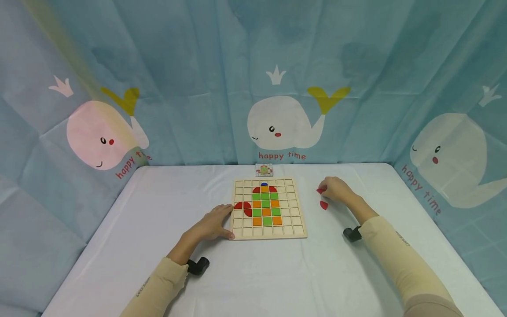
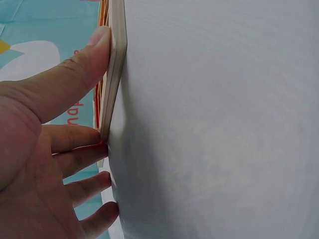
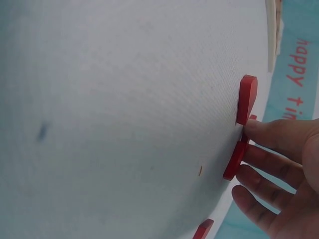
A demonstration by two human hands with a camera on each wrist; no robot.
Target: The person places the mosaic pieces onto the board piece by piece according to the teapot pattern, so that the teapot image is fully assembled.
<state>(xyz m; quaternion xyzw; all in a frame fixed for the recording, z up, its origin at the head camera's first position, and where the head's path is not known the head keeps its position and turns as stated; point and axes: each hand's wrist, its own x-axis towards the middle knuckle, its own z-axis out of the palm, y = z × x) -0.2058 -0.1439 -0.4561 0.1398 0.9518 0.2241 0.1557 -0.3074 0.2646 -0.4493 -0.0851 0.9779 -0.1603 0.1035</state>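
A wooden grid board (image 1: 299, 224) lies on the table, bearing orange and green square tiles (image 1: 266, 204), red quarter-round tiles (image 1: 247, 212) and a small blue piece (image 1: 264, 184). At its left edge rests my left hand (image 1: 215, 222); in the left wrist view the thumb (image 2: 82, 62) lies along the board's side, fingers spread. To the right of the board, my right hand (image 1: 336, 188) pinches a red quarter-round tile (image 1: 319, 191) between thumb and fingers, partly hidden by them. Another red tile (image 1: 324, 205) lies just nearer, apart from the hand. Several red tiles (image 3: 246, 99) show in the right wrist view.
A small picture card (image 1: 264, 170) with a coloured pattern sits behind the board. White cloth (image 1: 166, 193) covers the table. Blue curtains (image 1: 190, 88) with whale prints hang behind and at both sides. Black wrist cameras (image 1: 198, 266) are worn on both wrists.
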